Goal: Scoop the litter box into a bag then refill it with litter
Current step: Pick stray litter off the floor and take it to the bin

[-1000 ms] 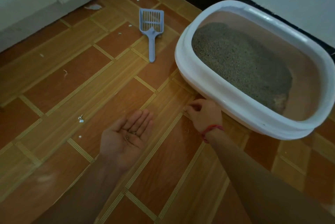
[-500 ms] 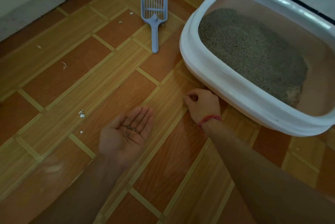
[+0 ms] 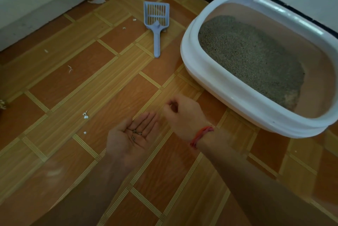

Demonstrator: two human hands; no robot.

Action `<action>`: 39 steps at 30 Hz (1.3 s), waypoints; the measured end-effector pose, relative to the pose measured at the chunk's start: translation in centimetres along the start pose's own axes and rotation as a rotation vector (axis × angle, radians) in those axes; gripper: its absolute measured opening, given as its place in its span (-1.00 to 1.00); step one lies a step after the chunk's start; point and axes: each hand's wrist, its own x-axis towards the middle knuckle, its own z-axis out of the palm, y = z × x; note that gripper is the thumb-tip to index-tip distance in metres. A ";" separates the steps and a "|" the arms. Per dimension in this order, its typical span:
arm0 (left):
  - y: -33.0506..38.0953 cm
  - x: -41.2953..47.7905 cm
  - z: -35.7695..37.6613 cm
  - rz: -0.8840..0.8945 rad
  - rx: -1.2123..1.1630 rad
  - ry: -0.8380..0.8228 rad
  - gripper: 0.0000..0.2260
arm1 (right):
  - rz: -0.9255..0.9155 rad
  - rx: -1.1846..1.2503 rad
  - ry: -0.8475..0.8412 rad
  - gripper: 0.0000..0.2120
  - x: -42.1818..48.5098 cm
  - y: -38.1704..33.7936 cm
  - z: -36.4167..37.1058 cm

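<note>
Your right hand (image 3: 184, 114) is lifting off the floor (image 3: 73, 88), fingers (image 3: 169, 106) pinched, contents unclear, toward your released left hand (image 3: 129, 138) cupping stray grains (image 3: 136, 132). You are tidying spills near the litter box (image 3: 228, 86) at right; next, drop them in.

right hand (image 3: 184, 114) | lifted off floor (image 3: 91, 79) | now beside left hand (image 3: 131, 134)

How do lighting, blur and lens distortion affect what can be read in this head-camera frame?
Head view: dim, warm light; both forearms at the bottom are dark and soft; the white oval plastic litter box and the lines of the orange tiled floor bow from the wide lens; the blue plastic scoop and the grey grains on the left hand read clearly.
</note>
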 end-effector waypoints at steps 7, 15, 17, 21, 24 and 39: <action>-1.1 -0.2 0.1 -0.067 0.085 -0.090 -0.52 | -0.068 0.088 -0.167 -0.80 -2.6 -1.3 1.2; -0.9 -0.3 0.3 -0.067 0.010 -0.049 -0.51 | -0.001 -0.035 0.096 -0.90 -0.6 1.8 -0.7; -0.7 -0.6 0.2 -0.058 0.000 -0.018 -0.50 | 0.081 -0.098 0.143 -0.92 0.6 4.0 -0.8; -0.2 -0.7 -0.5 -0.068 -0.006 0.005 -0.51 | 0.174 -0.187 0.175 -0.87 2.7 6.9 -1.0; -0.2 -0.6 -0.9 -0.071 -0.024 0.018 -0.49 | 0.189 -0.207 0.191 -0.85 3.8 7.6 -0.8; 0.3 0.1 -1.2 -0.045 -0.041 0.029 -0.52 | 0.131 -0.330 0.185 -0.87 5.3 7.6 0.4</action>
